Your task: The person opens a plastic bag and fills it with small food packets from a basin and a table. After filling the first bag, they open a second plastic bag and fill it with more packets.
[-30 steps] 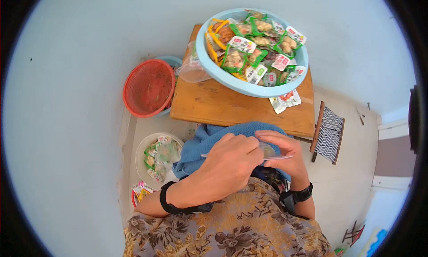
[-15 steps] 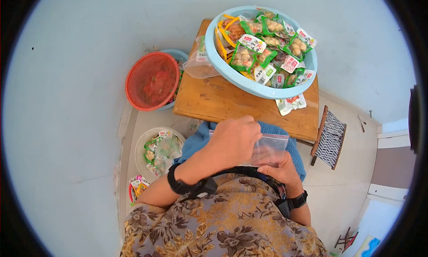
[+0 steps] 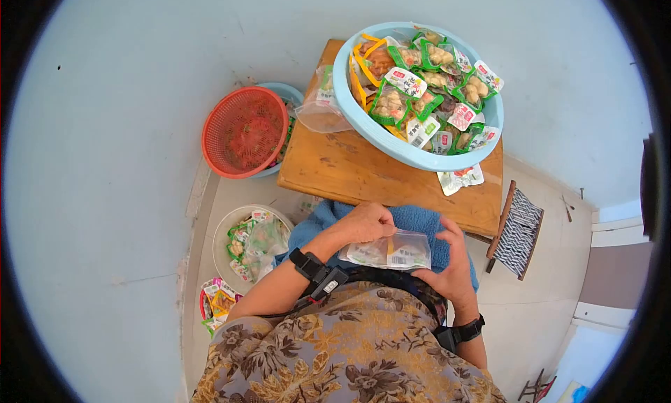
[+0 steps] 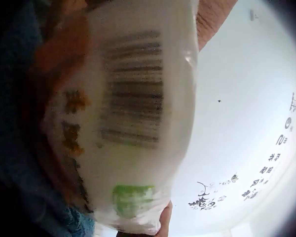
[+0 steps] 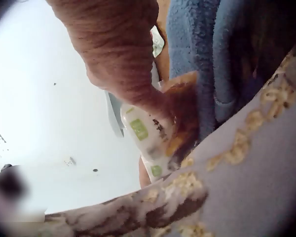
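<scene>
Over the lap my left hand [image 3: 367, 225] pinches the top edge of a clear zip bag [image 3: 402, 240] that has printed white food packets inside. Their barcode [image 4: 133, 89], orange lettering and a green patch fill much of the left wrist view. My right hand [image 3: 451, 267] is at the bag's right end, its thumb against the lower corner and its fingers spread apart from the bag. In the right wrist view, packets [image 5: 145, 131] with green labels show below a hand. A blue towel [image 3: 321, 225] lies underneath, across the lap.
A pale blue basin [image 3: 353, 106] full of food packets stands on a wooden table [image 3: 349, 165]. To the left are a red basket [image 3: 244, 134] and a pale tub [image 3: 224, 249] holding packets. A folding stool [image 3: 517, 228] stands at the right.
The bag was edge-on between both hands, then upright, and now lies tilted with its printed packets showing. My left hand moved lower along the top edge; my right fingers have spread.
</scene>
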`<state>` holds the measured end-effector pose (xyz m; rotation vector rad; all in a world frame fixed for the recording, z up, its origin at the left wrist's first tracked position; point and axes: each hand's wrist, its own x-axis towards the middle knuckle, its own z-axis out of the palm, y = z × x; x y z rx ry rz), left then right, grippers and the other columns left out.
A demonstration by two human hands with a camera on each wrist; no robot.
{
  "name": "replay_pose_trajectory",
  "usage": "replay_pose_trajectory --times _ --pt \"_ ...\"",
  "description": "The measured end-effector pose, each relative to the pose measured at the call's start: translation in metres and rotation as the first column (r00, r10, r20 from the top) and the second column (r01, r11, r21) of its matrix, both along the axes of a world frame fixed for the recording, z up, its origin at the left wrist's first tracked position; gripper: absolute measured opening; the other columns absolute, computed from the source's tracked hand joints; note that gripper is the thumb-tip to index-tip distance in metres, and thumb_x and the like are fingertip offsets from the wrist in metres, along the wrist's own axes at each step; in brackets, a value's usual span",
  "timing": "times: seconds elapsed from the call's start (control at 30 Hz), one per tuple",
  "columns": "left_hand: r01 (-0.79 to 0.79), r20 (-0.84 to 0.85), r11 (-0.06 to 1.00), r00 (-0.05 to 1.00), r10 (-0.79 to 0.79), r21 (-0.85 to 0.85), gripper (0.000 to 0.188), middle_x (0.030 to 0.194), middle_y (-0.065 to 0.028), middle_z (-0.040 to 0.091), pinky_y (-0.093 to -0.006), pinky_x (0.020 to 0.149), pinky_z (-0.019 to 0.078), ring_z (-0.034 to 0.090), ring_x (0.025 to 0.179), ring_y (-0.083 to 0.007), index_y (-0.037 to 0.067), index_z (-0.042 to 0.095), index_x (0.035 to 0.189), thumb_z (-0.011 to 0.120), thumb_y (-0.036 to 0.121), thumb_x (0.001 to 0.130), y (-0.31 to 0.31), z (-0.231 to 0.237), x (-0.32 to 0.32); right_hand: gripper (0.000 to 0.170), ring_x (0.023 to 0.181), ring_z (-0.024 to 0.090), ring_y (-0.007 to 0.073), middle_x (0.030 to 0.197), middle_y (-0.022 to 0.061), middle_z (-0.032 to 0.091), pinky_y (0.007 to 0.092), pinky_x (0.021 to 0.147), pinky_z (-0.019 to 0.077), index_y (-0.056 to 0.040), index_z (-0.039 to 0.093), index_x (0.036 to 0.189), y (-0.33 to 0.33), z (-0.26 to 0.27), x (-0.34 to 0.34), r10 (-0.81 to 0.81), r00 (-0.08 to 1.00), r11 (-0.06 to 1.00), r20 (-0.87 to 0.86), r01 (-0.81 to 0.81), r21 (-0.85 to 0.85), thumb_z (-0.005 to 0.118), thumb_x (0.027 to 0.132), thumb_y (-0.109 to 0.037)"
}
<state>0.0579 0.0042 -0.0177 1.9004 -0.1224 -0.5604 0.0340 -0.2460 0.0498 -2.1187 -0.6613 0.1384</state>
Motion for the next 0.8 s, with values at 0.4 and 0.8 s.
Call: replay_pose_trajectory --times 0.4,0.8 --pt "0.068 -0.106 0.998 0.992 -0.069 -0.018 0.02 0.065 0.0021 0.062 -0.0258 0.052 0.0416 0.053 0.059 -0.0056 0.002 0.072 0.082 0.069 0.021 0.089 0.011 -0.012 0.006 0.059 0.125 0.058 0.0333 0.126 0.0142 0.065 0.0424 0.107 0.045 -0.0051 0.063 0.125 0.016 -0.062 0.021 0.272 0.955 0.957 -0.116 -0.255 0.139 0.079 0.068 0.0" --pt "-0.145 -0.259 0.955 0.963 0.076 -0.258 0.02 0.079 0.0027 0.066 -0.0235 0.061 0.0474 0.056 0.067 -0.006 0.003 0.072 0.094 0.066 0.022 0.096 0.024 -0.031 0.022 0.039 0.092 0.07 0.0166 0.106 0.0065 0.074 0.03 0.083 0.0549 -0.0007 0.069 0.112 -0.009 -0.045 0.036 0.103 0.833 0.941 -0.544 0.096 0.325 0.083 0.076 -0.007"
